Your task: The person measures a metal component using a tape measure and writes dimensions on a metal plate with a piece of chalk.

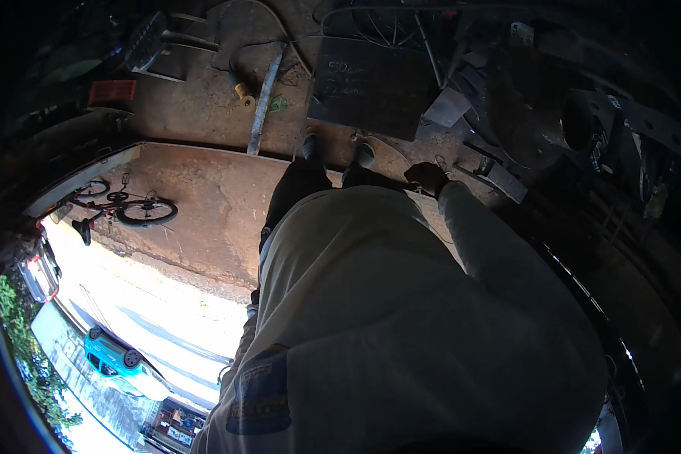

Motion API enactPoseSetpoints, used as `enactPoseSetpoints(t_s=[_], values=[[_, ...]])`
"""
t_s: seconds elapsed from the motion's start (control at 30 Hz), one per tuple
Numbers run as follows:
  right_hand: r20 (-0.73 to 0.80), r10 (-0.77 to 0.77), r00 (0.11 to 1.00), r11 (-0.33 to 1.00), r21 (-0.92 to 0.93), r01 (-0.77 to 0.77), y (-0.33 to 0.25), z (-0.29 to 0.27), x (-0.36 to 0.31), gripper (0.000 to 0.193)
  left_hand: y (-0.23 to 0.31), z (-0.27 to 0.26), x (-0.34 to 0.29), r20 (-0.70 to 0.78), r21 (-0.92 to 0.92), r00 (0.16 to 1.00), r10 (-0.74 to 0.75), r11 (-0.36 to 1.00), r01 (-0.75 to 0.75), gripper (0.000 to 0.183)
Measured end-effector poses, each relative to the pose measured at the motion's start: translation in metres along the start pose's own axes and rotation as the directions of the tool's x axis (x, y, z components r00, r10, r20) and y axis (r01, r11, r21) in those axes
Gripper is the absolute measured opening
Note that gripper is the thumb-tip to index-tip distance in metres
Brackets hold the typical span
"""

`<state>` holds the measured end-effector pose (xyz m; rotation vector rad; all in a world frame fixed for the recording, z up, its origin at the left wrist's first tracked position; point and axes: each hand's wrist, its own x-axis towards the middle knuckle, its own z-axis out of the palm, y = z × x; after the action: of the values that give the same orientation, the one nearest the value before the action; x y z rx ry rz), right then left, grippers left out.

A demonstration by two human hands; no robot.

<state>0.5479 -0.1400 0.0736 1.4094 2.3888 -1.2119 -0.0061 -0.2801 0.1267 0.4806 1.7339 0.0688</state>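
Note:
My right hand hangs low beside my right leg, at the end of a long pale sleeve. Its fingers look curled in, but shadow hides what they hold, if anything. A thin, curved line, perhaps a cable, runs near its fingers. Just beyond the hand, angled pieces of metal lie on the ground. Of my left hand nothing can be made out; my torso fills the lower middle. My feet stand by the near edge of a dark flat sheet with pale handwritten marks.
A long metal bar lies by a yellow-ended power tool with a cord. Farther left are a chair and a red crate. Metal scrap crowds the right. Behind on the left, a bicycle rests outside; a turquoise car stands beyond.

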Motion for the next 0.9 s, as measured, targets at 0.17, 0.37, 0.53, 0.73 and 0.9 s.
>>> enactPoseSetpoints(t_s=[0.17, 0.37, 0.53, 0.73, 0.9], values=[[0.132, 0.143, 0.981, 0.987, 0.051, -0.151, 0.037, 0.044, -0.059, 0.015, 0.002, -0.009, -0.016, -0.02, 0.022, 1.0, -0.022, 1.0, 0.022, 0.077], [0.107, 0.302, 0.947, 0.946, 0.093, -0.312, 0.036, 0.048, -0.063, 0.018, 0.027, -0.036, -0.016, -0.019, 0.074, 1.0, 0.003, 0.997, -0.002, 0.076], [-0.071, 0.29, 0.954, 0.943, 0.191, -0.273, -0.008, 0.035, -0.024, 0.015, 0.065, -0.072, -0.007, -0.003, 0.156, 1.0, 0.025, 0.987, -0.024, 0.076], [-0.125, 0.358, 0.925, 0.932, 0.104, -0.347, -0.034, 0.067, 0.009, 0.019, 0.134, -0.115, 0.039, 0.11, 0.297, 0.992, 0.069, 0.95, -0.099, 0.075], [-0.02, 0.589, 0.808, 0.791, 0.218, -0.572, -0.083, 0.082, 0.027, 0.017, 0.2, -0.165, 0.09, 0.23, 0.429, 0.971, 0.069, 0.888, -0.164, 0.075]])
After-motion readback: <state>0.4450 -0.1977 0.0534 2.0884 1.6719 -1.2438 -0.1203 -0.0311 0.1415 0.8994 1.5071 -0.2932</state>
